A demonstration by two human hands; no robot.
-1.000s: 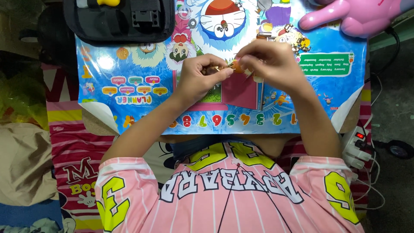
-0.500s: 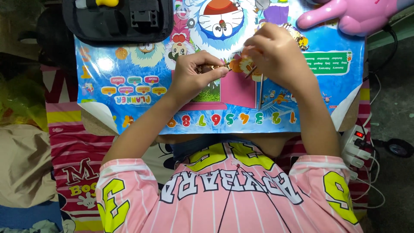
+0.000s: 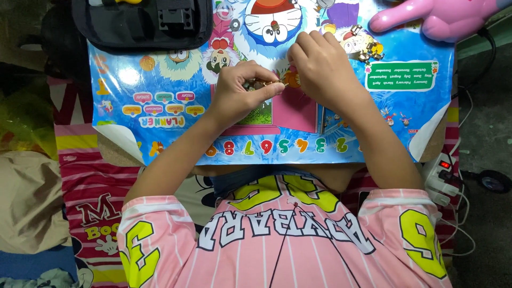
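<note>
**A:** What are the two hands busy with?

**B:** The left hand (image 3: 240, 93) has its fingers (image 3: 265, 89) pressed together around a small gold-coloured metal clasp (image 3: 266, 84), pinching it at the tip. The right hand (image 3: 320, 66) is curled over a small orange charm (image 3: 291, 79), which sits just at the tips of its fingers; the knuckles hide how those fingers close, so I cannot tell their exact grip, only that the charm is touching them.

**A:** Where do the two pieces sit?

**B:** Between the two sets of fingers, raised just above the worktop, which is covered by a bright blue cartoon planner sheet (image 3: 160, 106). Clasp and charm meet end to end in the gap between the hands.

**A:** How far along does it look?

**B:** My judgement is midway through joining. The clasp and charm are brought together, but whether they are already linked is too small to see. Beyond the right fingers lies a small cluster of similar gold clasps (image 3: 368, 50) on the sheet, so more pieces seem to be waiting.

**A:** Anything else around?

**B:** A black pouch (image 3: 144, 21) lies beyond the left fingers, and a pink toy (image 3: 442, 18) well beyond the right ones. A white power strip (image 3: 442, 178) with a red light sits off the worktop's edge, behind the right wrist.
</note>
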